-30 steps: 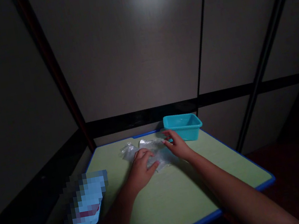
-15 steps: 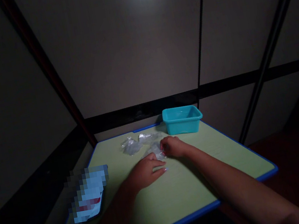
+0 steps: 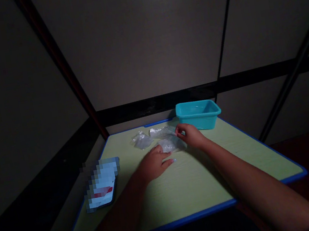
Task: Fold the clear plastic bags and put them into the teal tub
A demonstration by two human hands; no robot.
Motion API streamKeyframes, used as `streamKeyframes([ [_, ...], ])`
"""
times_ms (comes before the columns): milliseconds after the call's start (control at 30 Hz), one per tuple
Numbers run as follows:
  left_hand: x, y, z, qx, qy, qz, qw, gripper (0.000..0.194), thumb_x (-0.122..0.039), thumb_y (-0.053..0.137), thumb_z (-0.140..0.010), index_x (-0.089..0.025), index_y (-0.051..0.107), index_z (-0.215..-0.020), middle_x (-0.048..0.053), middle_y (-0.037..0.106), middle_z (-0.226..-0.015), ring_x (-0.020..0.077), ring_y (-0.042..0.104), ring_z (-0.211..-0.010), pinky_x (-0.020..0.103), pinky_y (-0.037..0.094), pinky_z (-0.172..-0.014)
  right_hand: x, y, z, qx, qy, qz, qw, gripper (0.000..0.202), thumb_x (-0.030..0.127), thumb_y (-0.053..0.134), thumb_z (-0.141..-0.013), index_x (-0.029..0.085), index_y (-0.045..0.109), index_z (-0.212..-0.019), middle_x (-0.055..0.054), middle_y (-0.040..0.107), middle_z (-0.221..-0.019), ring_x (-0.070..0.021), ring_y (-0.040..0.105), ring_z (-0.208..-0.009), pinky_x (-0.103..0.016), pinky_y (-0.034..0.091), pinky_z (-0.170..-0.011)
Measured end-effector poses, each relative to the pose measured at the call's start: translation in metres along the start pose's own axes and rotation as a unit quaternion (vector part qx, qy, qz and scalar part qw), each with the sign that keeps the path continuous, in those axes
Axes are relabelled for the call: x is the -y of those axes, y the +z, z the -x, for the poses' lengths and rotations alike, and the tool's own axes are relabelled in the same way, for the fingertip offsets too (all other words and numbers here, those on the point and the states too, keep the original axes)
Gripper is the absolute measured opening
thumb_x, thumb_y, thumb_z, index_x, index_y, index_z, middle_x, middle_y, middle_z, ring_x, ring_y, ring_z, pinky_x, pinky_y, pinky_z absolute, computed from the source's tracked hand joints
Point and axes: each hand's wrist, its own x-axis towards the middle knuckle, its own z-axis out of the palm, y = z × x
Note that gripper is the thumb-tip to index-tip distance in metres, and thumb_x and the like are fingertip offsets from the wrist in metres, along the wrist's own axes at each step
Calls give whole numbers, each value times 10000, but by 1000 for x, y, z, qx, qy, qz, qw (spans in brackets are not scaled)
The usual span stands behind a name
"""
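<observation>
Both arms are bare and reaching forward, left arm [image 3: 120, 213] mostly lost in shadow, right arm [image 3: 248, 170] slanting in from the lower right and way better lit. Left hand [image 3: 154, 164] is low, back up, thumb and index finger stretched out with a gap between. Right hand [image 3: 190, 135] sits farther forward, fingers curled in toward the thumb.

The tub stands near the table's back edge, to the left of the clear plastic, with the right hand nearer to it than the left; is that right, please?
Not quite: the head view shows the tub to the right of the clear plastic. It does stand near the table's back edge, with the right hand nearer.
</observation>
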Motion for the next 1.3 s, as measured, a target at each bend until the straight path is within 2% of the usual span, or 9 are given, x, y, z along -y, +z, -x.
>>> streamKeyframes([
  [233, 8, -2, -1, -21, -35, -56, 998, 399, -425, 473, -852, -211, 605, -1163, 74, 538, -908, 205, 500, -883, 315, 397, -828, -1, -6, -3, -136, 26, -118, 983, 103, 278, 486, -784, 184, 509, -747, -17, 573, -723, -155, 533, -682, -267, 400, -627],
  [467, 10, -1, -2, -46, -57, -39, 997, 377, -406, 479, -851, -192, 616, -1131, 76, 549, -937, 202, 516, -896, 317, 403, -847, -9, -6, -12, -198, 91, -342, 914, 233, 408, 547, -743, 213, 419, -749, 14, 550, -686, -142, 552, -654, -273, 446, -609],
  [567, 7, -2, -5, -103, -59, 2, 993, 310, -362, 487, -848, -176, 631, -1050, 72, 559, -924, 200, 518, -902, 318, 414, -839, -2, -11, -10, -167, 139, -455, 864, 292, 436, 586, -712, 228, 392, -780, 18, 594, -746, -142, 582, -678, -267, 462, -595],
  [700, 3, -6, -9, -198, -74, 89, 973, 218, -303, 492, -832, -183, 594, -981, 66, 559, -975, 193, 524, -917, 322, 426, -834, 11, -19, -4, -60, 143, -583, 798, 330, 407, 649, -681, 230, 403, -812, 17, 632, -820, -145, 617, -705, -295, 488, -640],
  [867, 2, -6, -13, -262, -102, 243, 928, 252, -355, 504, -811, -185, 573, -984, 64, 578, -991, 184, 543, -874, 306, 442, -771, 23, -19, 3, 55, 129, -651, 746, 362, 376, 717, -641, 214, 454, -829, 11, 643, -802, -138, 616, -609, -286, 499, -573],
  [967, 1, -3, -15, -229, -93, 359, 900, 296, -448, 527, -790, -173, 594, -878, 60, 612, -903, 199, 560, -860, 307, 440, -761, 26, -15, 6, 94, 132, -648, 744, 348, 363, 721, -647, 212, 466, -830, 9, 641, -798, -145, 616, -601, -322, 514, -581],
  [1067, -2, -1, -17, -194, -104, 457, 862, 358, -517, 563, -750, -164, 595, -805, 42, 626, -805, 188, 577, -772, 292, 448, -704, 27, -7, 8, 121, 145, -621, 761, 335, 367, 719, -655, 210, 469, -813, 22, 617, -736, -136, 597, -589, -327, 515, -576],
  [1233, -8, -6, -16, -230, -180, 558, 777, 387, -502, 657, -666, -146, 630, -813, 36, 651, -773, 164, 589, -709, 262, 453, -649, 24, 7, 10, 164, 154, -549, 805, 361, 420, 732, -624, 185, 499, -766, 30, 562, -657, -114, 549, -562, -247, 455, -519],
  [1300, -9, -9, -16, -242, -206, 570, 758, 375, -470, 700, -617, -137, 643, -778, 38, 654, -738, 159, 588, -690, 250, 444, -628, 24, 10, 10, 171, 156, -522, 821, 365, 440, 727, -621, 176, 510, -748, 29, 542, -644, -108, 530, -556, -217, 408, -490],
])
